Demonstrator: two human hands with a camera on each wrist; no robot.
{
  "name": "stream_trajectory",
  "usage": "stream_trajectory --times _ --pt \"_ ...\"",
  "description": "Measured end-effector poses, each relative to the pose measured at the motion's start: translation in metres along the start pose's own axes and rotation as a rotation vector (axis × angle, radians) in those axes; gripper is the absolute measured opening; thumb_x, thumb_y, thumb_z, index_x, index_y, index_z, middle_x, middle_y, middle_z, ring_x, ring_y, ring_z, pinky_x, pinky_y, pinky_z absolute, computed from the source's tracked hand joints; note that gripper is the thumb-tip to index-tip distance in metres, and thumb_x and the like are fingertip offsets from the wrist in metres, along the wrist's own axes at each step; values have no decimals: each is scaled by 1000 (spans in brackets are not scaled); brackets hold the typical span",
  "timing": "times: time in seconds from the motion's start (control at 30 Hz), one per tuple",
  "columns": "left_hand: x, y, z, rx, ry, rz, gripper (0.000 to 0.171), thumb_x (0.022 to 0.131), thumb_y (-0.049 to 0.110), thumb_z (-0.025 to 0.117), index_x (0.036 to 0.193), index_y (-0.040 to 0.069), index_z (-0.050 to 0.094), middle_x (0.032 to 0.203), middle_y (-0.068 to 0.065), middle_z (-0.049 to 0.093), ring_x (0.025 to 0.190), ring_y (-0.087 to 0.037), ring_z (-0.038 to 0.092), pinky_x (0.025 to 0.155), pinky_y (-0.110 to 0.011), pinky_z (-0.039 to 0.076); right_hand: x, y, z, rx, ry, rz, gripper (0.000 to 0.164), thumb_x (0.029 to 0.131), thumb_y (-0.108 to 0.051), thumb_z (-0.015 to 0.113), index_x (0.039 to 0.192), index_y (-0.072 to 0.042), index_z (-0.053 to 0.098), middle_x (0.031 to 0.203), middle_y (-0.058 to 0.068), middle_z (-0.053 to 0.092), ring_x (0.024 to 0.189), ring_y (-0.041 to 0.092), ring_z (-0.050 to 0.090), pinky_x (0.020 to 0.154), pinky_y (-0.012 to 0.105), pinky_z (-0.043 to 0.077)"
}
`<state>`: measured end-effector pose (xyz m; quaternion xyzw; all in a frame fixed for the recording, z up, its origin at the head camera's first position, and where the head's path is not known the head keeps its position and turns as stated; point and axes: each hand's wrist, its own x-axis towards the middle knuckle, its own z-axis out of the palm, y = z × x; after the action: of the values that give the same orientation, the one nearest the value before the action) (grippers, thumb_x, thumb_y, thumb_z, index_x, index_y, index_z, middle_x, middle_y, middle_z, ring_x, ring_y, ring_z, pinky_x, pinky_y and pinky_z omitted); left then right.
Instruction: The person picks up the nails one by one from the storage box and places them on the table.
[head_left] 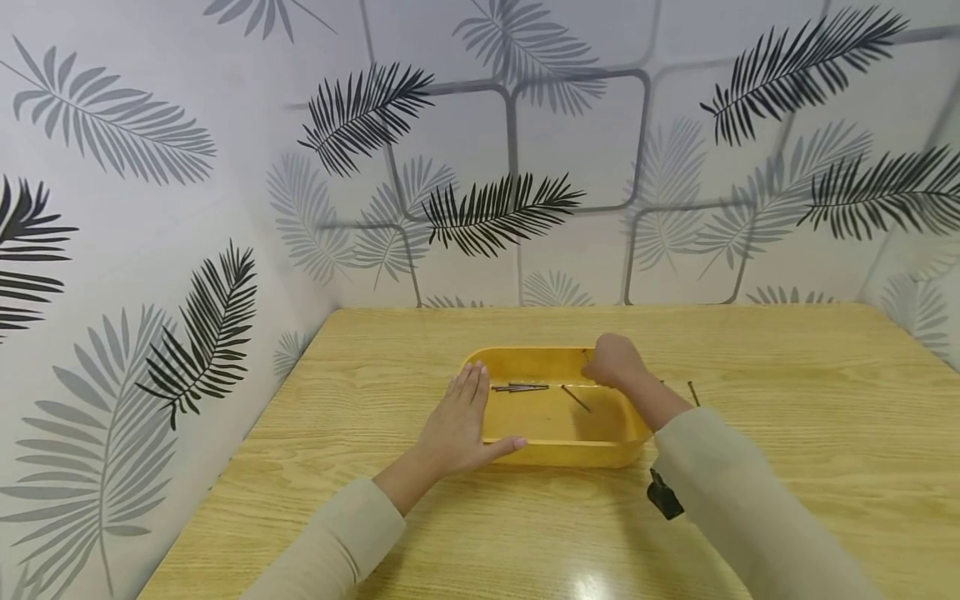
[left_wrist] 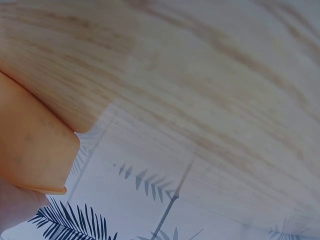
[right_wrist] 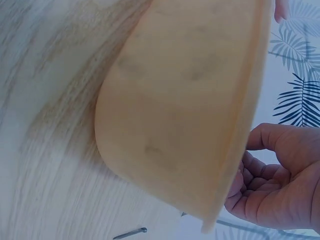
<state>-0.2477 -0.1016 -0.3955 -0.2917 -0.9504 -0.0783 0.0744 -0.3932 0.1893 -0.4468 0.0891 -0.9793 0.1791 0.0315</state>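
A yellow plastic tray (head_left: pixel 555 454) sits on the table, several nails (head_left: pixel 519 387) in a bunch on its floor and one more lying slantwise nearer the middle. My left hand (head_left: pixel 459 421) rests against the tray's left end, fingers straight along the rim and thumb over the front edge. Over the back right part of the tray, my right hand (head_left: pixel 617 362) has its fingers curled and pinches a thin nail (head_left: pixel 585 356), whose end shows beside the fingers. In the right wrist view, the tray wall (right_wrist: pixel 175 100) hides part of the fingertips.
Outside the tray to the right lies a loose nail (head_left: pixel 693 393), with another partly hidden behind the right wrist. A small black device (head_left: pixel 663 496) is under the right sleeve. The wooden table (head_left: pixel 315 400) meets a leaf-patterned wall (head_left: pixel 465 267) at its back edge.
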Motion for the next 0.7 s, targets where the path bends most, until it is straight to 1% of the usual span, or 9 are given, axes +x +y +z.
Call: stream_trajectory --times 0.07,0.1,0.2,0.3,0.33,0.4,0.43,0.53,0.7 --pt "0 0 0 3 -1 -1 127 66 88 -5 144 -10 14 153 -24 13 143 -35 11 117 -44 16 -1 2 -5 11 -3 6 28 75 -23 63 53 -8 55 50 6 55 45 20 46 47 33 42" --pt "0 0 0 6 -2 -1 127 66 88 -5 144 -10 14 153 -24 13 143 -35 11 117 -44 15 2 6 -3 5 32 -8 27 73 -23 63 52 -9 53 50 6 54 45 21 45 46 32 40" --pt "0 1 0 7 -1 -1 127 66 88 -6 144 -10 14 153 -24 12 143 -35 11 117 -44 15 -8 -2 -18 -4 49 2 25 71 -24 64 54 -10 53 53 7 54 49 23 47 48 33 42" --pt "0 0 0 5 -6 0 127 66 88 -5 144 -10 14 153 -24 12 143 -35 10 117 -44 15 -34 -30 -49 25 23 46 24 73 -19 63 54 -8 54 52 6 57 47 20 50 48 29 42" --pt "0 0 0 3 -7 -1 126 67 88 -4 144 -10 14 153 -24 12 143 -35 10 117 -44 15 -46 -44 -63 43 -7 74 24 74 -18 63 54 -6 55 53 7 60 47 18 52 48 28 44" --pt "0 0 0 -2 -11 -2 126 67 88 -3 145 -10 13 153 -24 11 143 -35 9 117 -44 14 -62 -59 -80 69 -11 87 25 75 -14 61 53 -5 55 51 6 61 44 14 52 45 23 41" --pt "0 1 0 -2 -14 -3 126 67 88 -3 145 -10 13 153 -24 11 143 -35 9 117 -44 14 -70 -68 -91 74 -37 116 24 77 -12 61 55 -3 57 54 8 63 45 14 53 46 23 42" --pt "0 1 -1 -6 -17 -5 125 68 88 -2 145 -10 12 153 -24 10 144 -35 8 117 -45 13 -82 -78 -103 70 -27 110 26 78 -10 60 54 -2 56 53 8 63 44 11 51 45 19 39" --pt "0 1 -2 0 -17 -4 125 68 88 -2 145 -10 13 153 -24 11 143 -35 9 117 -44 14 -88 -78 -111 48 -11 118 28 78 -10 59 52 -2 57 49 5 58 43 9 46 46 18 37"
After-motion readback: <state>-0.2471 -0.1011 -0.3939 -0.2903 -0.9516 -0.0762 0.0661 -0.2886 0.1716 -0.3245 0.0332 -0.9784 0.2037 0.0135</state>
